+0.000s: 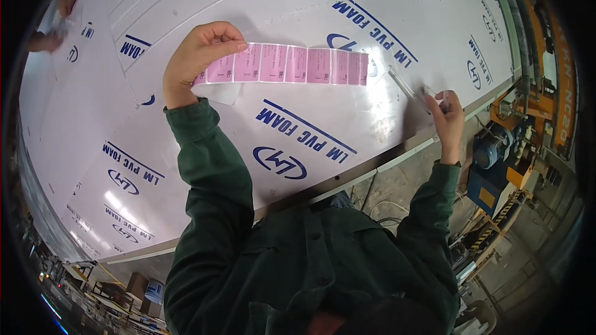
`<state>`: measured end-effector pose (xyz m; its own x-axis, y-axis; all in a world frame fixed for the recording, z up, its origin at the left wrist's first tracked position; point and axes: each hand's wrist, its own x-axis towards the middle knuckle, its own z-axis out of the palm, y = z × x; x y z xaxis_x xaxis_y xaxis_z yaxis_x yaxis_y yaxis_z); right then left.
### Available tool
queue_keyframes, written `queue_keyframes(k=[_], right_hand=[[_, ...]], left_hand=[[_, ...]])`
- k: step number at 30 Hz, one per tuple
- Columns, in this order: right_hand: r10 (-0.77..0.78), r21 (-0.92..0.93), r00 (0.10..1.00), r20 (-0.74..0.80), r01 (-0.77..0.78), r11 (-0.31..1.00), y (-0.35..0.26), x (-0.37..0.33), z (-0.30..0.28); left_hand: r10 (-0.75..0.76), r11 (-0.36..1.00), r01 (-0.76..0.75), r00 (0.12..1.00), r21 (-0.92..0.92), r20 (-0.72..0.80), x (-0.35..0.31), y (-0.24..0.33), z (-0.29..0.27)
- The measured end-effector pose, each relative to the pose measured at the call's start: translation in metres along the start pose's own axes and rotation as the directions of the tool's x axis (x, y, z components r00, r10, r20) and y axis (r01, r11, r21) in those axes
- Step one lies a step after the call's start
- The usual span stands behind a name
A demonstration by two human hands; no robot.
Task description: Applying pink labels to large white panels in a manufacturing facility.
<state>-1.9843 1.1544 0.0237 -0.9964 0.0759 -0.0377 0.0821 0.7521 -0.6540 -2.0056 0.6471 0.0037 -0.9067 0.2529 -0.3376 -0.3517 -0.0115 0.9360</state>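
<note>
L hand (197,56) fingers clamped on upper edge of pink label strip (273,64), which runs off to their R, R hand (449,121) fingers seemingly closed on clear plastic pc (405,82): prob label prep, next move needing steady L grip.

White sheet (357,110) brightly lit, glare streaks lower left; soft shadow beside right hand (448,115); edges bent, corners black.

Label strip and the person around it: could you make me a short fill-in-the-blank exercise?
The left hand pinches a label strip coloured ____.
The printing on the white sheet is ____.
The left sleeve is dark ____.
The motor stands to the person's ____.

Missing words: pink; blue; green; right.
</note>
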Motion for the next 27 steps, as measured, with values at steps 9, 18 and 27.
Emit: queue_keyframes(k=[9,18,27], right_hand=[[-0.059,-0.359,0.995,0.078,0.083,0.93,-0.023,-0.002,0.012],[-0.198,-0.216,0.964,0.179,0.235,0.948,-0.017,-0.025,0.032],[-0.081,0.542,0.992,0.092,0.019,0.84,0.016,-0.058,0.015]], left_hand=[[0.004,0.998,-0.004,1.0,0.065,0.001,0.001,0.002,-0.003],[-0.025,0.998,0.026,0.999,0.064,-0.021,0.002,-0.002,-0.001],[0.104,0.994,-0.101,0.993,0.048,-0.061,-0.006,0.001,0.009]])
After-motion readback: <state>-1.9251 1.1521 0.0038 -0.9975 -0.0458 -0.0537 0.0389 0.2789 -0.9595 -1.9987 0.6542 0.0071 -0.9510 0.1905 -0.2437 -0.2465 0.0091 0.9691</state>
